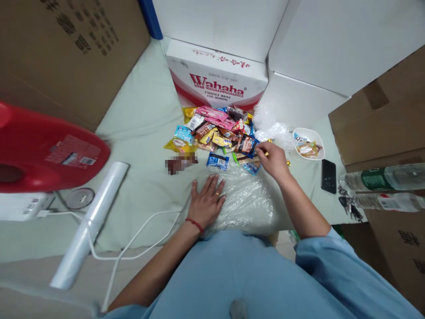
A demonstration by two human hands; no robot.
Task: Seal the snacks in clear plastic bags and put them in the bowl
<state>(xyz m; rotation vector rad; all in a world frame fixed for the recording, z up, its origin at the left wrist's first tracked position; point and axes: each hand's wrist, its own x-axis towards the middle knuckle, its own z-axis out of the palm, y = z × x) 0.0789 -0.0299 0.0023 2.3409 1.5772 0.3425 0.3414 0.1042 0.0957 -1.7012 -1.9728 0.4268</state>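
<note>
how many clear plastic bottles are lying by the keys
2: the green-labelled bottle at the right edge, and the slimmer bottle just below it in the picture.

left hand (206,203) rests flat before a pile of wrapped snacks (222,140), right hand (275,161) at its edge.

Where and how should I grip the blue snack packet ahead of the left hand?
Probably pinch its near edge, from the wearer's side: the blue snack packet lies flat, that edge uncovered, with the snack pile close behind it.
</note>
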